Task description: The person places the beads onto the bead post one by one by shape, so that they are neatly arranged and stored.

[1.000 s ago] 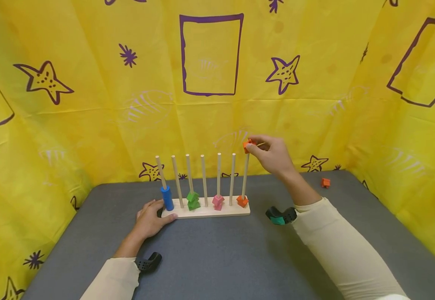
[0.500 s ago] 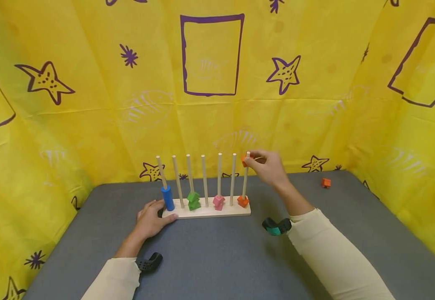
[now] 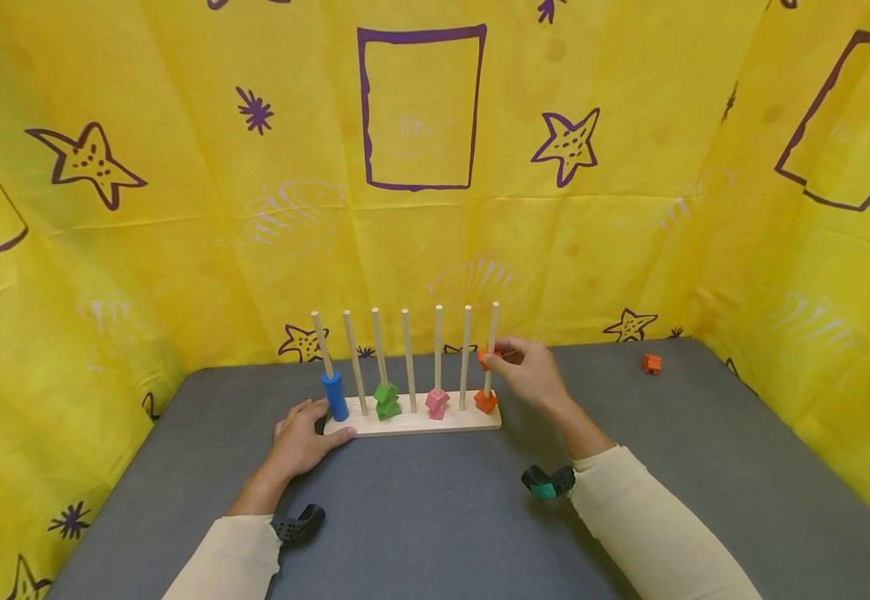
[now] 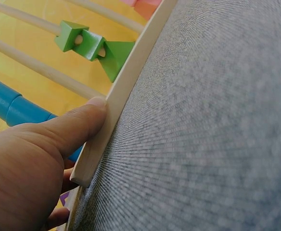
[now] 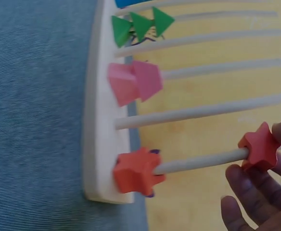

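A pale wooden peg board [image 3: 412,427] with several upright pegs stands on the table. My left hand [image 3: 302,437] grips its left end; in the left wrist view the thumb lies on the front edge, with fingers behind. On the rightmost peg, an orange star bead [image 5: 261,147] is threaded partway down, pinched by my right hand [image 3: 534,372]. Below it another orange star bead [image 5: 135,172] sits at the peg's foot. Blue cylinder beads [image 3: 335,397], green triangular beads [image 3: 387,402] and pink angular beads [image 3: 437,403] are stacked on other pegs.
A loose orange bead [image 3: 652,364] lies on the grey table [image 3: 420,517] near its far right corner. A yellow cloth [image 3: 292,275] with purple drawings hangs behind and along both sides of the table.
My right hand has brought the orange star bead from the top of the rightmost peg down along it. My left hand and the board have stayed in place.
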`<action>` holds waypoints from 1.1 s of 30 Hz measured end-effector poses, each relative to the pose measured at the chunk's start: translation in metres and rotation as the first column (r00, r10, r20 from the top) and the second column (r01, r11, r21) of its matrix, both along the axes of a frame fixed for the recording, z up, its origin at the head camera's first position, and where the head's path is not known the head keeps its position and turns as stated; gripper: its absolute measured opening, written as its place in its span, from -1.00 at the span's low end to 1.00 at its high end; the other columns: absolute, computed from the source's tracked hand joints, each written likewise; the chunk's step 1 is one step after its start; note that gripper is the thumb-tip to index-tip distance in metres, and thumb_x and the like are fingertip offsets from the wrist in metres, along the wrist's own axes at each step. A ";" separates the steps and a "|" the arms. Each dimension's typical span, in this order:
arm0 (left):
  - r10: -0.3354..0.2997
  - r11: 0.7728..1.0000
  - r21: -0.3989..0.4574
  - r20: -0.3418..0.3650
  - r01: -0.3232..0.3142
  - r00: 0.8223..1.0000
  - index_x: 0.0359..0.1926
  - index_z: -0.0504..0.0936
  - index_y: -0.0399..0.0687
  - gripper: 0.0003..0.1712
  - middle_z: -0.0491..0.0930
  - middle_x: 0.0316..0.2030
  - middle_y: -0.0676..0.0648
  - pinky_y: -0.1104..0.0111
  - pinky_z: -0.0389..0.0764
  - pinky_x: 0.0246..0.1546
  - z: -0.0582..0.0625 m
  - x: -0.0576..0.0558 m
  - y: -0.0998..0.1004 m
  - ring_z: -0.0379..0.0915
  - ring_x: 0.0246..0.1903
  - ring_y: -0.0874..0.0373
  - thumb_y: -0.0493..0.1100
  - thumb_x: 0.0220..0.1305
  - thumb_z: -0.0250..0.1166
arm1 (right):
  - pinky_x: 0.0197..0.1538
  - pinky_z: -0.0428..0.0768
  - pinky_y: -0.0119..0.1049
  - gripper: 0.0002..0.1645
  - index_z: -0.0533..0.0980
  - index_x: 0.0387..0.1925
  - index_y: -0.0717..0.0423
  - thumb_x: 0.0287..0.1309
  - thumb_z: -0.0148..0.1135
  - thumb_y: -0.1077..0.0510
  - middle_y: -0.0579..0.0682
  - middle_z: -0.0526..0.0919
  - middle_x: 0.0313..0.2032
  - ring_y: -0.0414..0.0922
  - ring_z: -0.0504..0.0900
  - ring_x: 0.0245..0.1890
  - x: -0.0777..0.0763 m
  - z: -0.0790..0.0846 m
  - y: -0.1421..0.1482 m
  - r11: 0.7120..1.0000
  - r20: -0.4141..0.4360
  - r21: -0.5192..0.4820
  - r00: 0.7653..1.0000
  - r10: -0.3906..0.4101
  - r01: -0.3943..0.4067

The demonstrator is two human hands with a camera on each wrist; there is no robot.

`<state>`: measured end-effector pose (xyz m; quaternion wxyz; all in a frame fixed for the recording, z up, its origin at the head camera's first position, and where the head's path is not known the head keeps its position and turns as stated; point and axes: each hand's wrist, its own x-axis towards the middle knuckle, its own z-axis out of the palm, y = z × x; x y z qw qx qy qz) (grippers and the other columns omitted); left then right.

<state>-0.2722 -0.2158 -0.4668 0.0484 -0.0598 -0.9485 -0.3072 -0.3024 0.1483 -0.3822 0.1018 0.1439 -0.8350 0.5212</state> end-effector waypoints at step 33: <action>-0.015 1.000 -0.001 -0.023 0.015 1.000 0.22 0.48 -0.34 -0.24 0.36 0.25 -0.37 -0.25 -0.11 0.17 0.001 0.001 0.001 -0.04 0.33 -0.35 0.11 0.17 0.39 | -0.14 0.57 -0.13 -0.70 0.65 -0.14 0.17 0.07 0.43 0.15 -0.05 0.69 -0.32 -0.08 0.64 -0.26 0.000 -0.042 0.006 0.995 0.080 0.101 0.997 -0.015 0.007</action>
